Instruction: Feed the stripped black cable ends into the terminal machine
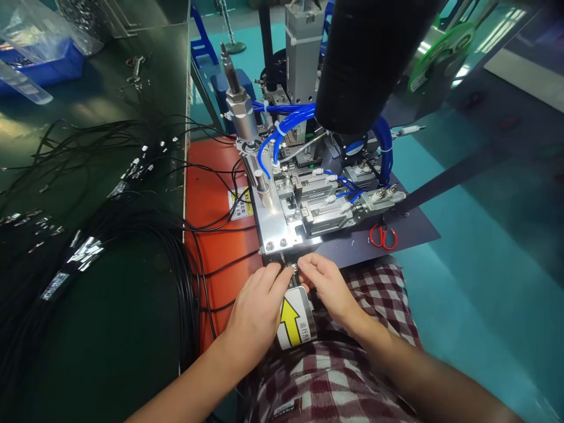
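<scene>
At the front of a metal machine with blue air tubes, my left hand has its fingers bent together over a small metallic part. My right hand meets it from the other side, thumb and index finger pinched beside the same part. What lies between the fingertips is too small to name. Just below the hands is a white plate with a yellow arrow. Black cables run across the orange base left of the machine.
Bundles of black cables with shiny ends lie on the dark table at left, near a blue bin. Red-handled scissors rest on the grey plate at right. A thick black cylinder hangs over the machine; a green-rimmed reel stands behind.
</scene>
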Motion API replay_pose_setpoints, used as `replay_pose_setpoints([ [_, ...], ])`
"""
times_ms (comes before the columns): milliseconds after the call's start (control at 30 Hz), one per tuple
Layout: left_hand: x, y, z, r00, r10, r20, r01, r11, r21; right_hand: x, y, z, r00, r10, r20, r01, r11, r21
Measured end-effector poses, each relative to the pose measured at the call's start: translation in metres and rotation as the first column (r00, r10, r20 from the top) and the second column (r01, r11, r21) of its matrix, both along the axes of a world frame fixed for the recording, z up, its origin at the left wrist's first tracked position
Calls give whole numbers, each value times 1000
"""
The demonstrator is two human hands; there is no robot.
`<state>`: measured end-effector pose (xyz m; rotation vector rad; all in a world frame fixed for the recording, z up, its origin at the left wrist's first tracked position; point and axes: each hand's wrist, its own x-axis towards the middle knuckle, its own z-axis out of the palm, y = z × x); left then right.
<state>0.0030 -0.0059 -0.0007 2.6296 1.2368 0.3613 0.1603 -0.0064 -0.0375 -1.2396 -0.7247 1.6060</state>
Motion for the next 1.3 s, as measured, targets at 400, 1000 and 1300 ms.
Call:
replay_pose_setpoints([
  [400, -13, -14, 7, 989, 133, 71, -118, 976, -184, 1, 1, 5, 989, 35, -143, -47, 995, -83],
  [1000, -61, -53, -3, 904, 329, -273, -286, 940, 186, 3, 3, 6, 996, 74, -54, -75, 997, -19],
  [1300, -61, -57, -6, 905, 353, -237, -298, 924, 239, 47, -29, -16, 988, -154, 27, 156, 981, -119],
])
